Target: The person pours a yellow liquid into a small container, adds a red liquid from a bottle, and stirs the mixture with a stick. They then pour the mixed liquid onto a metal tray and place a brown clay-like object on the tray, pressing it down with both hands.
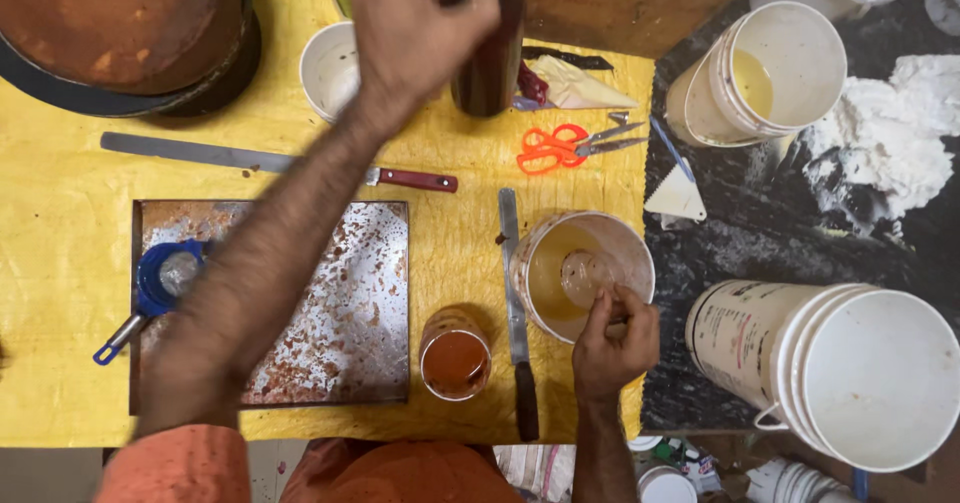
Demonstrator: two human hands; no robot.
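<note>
Taking the square tray point(350, 303) as our landmark, we count two long knives: one point(270, 161) lies just above it, blade pointing left, and one point(516, 308) runs top to bottom to its right. One cup of orange sauce point(455, 361) stands at its right edge. Our left hand point(410, 28) grips a dark bottle point(490, 53) upright, well above the tray. Farther right, our right hand point(612, 338) pinches something small over one tub point(580, 273). Two labelled white buckets point(850, 368) lie sideways beyond.

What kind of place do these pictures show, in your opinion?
Probably a cake-making or bakery work table: a long palette knife on a yellow cover, a crumb-flecked square board, white tubs, and a dark bottle in the left hand.
</note>
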